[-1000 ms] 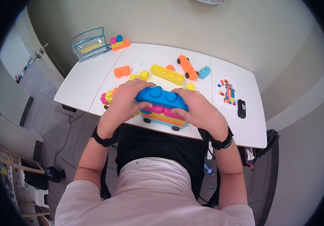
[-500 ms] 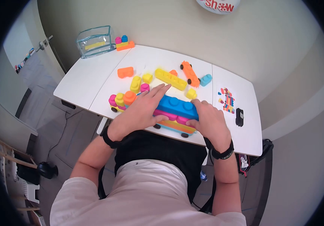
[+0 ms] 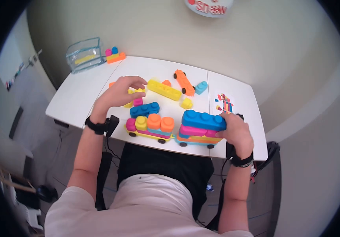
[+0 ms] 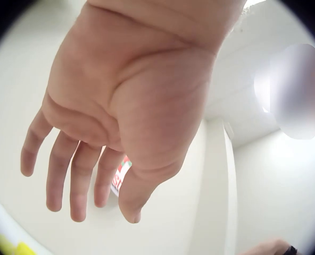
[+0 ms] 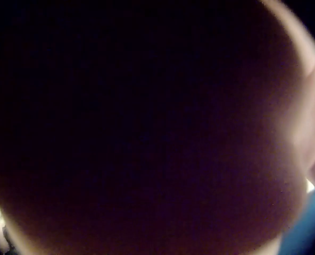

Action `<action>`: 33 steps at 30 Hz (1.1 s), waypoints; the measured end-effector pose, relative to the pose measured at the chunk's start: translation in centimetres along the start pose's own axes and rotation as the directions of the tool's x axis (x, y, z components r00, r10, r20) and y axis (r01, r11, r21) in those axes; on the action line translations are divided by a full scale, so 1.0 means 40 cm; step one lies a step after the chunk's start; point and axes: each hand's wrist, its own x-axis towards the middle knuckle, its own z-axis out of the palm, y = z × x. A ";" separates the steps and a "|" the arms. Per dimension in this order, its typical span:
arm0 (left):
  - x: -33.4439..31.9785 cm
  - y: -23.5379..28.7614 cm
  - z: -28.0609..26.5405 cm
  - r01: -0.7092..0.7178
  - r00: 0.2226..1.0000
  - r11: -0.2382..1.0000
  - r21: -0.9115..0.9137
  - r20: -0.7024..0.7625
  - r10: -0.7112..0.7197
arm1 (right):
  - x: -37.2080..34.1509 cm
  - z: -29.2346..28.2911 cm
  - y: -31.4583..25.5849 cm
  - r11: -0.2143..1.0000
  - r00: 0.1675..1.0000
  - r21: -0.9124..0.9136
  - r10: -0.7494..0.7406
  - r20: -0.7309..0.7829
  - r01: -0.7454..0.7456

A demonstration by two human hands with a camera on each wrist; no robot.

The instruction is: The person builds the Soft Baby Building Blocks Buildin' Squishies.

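In the head view, the right hand [image 3: 238,133] grips the right end of a long blue block [image 3: 203,120], thumb in front. That block lies on pink blocks [image 3: 193,131] stacked on a wheeled car [image 3: 197,140]. Joined at its left is a second car [image 3: 148,135] bearing magenta, yellow and orange blocks. My left hand [image 3: 118,93] is raised over the table behind it, fingers loosely bent, holding nothing; the left wrist view shows its bare palm [image 4: 131,95]. Another blue block [image 3: 144,110] lies behind the left car. The right wrist view is mostly dark, with a blue surface [image 5: 309,226] at its edge.
On the white table [image 3: 75,94] are a long yellow block [image 3: 164,90], an orange wheeled piece [image 3: 184,83], a teal block [image 3: 201,87] and a small yellow block [image 3: 186,103]. A printed sheet [image 3: 225,103] lies right. A clear case [image 3: 85,55] stands back left.
The left hand has let go of the stack and moved left and back. The right hand stays at the long blue block's right end. The view has shifted, showing both cars and the other blue block.
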 end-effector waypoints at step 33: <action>0.190 0.403 0.195 -0.284 0.878 0.958 -0.031 0.392 0.273 | -0.025 0.030 0.178 0.921 0.964 0.295 -0.216 -0.157 0.254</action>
